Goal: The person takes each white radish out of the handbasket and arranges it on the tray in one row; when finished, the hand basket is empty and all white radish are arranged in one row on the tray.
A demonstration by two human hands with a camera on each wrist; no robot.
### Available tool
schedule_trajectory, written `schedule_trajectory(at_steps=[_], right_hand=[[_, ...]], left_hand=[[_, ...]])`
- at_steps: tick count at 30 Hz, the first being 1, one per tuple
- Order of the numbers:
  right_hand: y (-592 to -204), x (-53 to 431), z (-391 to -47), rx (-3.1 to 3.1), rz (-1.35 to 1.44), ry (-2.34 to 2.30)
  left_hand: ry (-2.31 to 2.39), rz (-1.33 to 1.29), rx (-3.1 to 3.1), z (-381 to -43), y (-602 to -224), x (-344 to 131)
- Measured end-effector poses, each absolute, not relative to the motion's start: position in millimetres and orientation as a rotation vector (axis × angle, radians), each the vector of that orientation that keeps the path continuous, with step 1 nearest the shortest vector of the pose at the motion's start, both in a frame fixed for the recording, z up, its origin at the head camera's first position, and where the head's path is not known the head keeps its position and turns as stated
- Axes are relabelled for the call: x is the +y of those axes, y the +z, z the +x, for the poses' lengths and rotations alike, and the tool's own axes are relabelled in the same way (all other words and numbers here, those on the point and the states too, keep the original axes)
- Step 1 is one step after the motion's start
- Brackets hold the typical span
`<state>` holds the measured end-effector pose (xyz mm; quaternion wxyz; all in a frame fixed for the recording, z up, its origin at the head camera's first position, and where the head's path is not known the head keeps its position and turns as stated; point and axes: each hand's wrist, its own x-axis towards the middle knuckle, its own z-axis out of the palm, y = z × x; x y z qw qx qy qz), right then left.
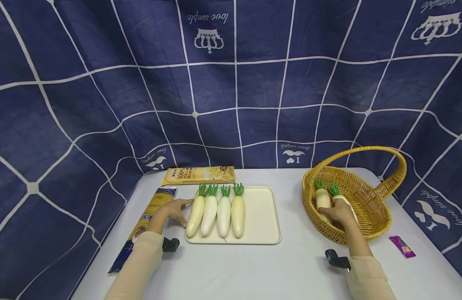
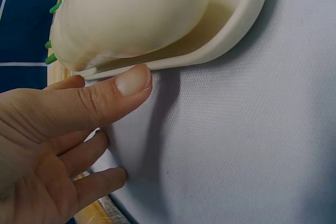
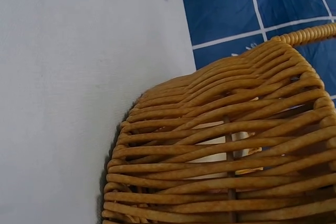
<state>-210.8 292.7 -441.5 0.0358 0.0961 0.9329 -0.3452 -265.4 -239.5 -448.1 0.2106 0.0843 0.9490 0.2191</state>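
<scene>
Tray (image 1: 261,216), cream and shallow, carries four white radishes (image 1: 224,212) side by side over its left half, green tops toward the far rim. Two more radishes (image 1: 322,198) lie in the wicker basket (image 1: 337,236) at right. Left hand (image 1: 176,209): fingers spread beside the tray's left edge, thumb at the rim, nothing gripped. Right hand (image 1: 340,211): inside the basket over the two radishes; its fingertips are hidden, so whether it pinches one cannot be told.

Obstructions: the basket's tall handle (image 1: 366,149) arches over its interior, and the woven wall fills much of the right wrist view. A blue-and-gold packet (image 1: 152,210) lies slanted at the left, partly hidden by the left arm. A yellow packet (image 1: 199,176) lies behind the tray, near its far rim. A small purple packet (image 1: 402,246) lies near the basket, to its right.

Surface: white table (image 1: 249,271), finely textured in the left wrist view. Surroundings: navy cloth (image 1: 253,83) with white grid lines, crowns and inverted lettering, hung behind and at both sides, creased at left.
</scene>
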Motion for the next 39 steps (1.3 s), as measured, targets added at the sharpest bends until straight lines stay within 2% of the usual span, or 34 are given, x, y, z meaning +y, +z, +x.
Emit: schedule_trajectory(at_steps=[6, 15, 21, 39], right_hand=[[-440.3, 294.9, -209.2, 2.853, 0.321, -1.171], [-438.4, 303.3, -205.3, 2.562, 0.465, -1.779], [-421.3, 306.0, -193.2, 2.619, 0.52, -1.689], [-405.4, 304.5, -170.6, 2.51, 0.617, -1.985]], left_hand=[[0.625, 0.26, 2.635, -266.4, -450.0, -240.4], [0.607, 0.248, 2.635, -266.9, -450.2, -240.9], [0.603, 0.229, 2.631, -267.3, -450.2, -240.7], [0.601, 0.249, 2.633, -268.6, -452.8, -242.5]])
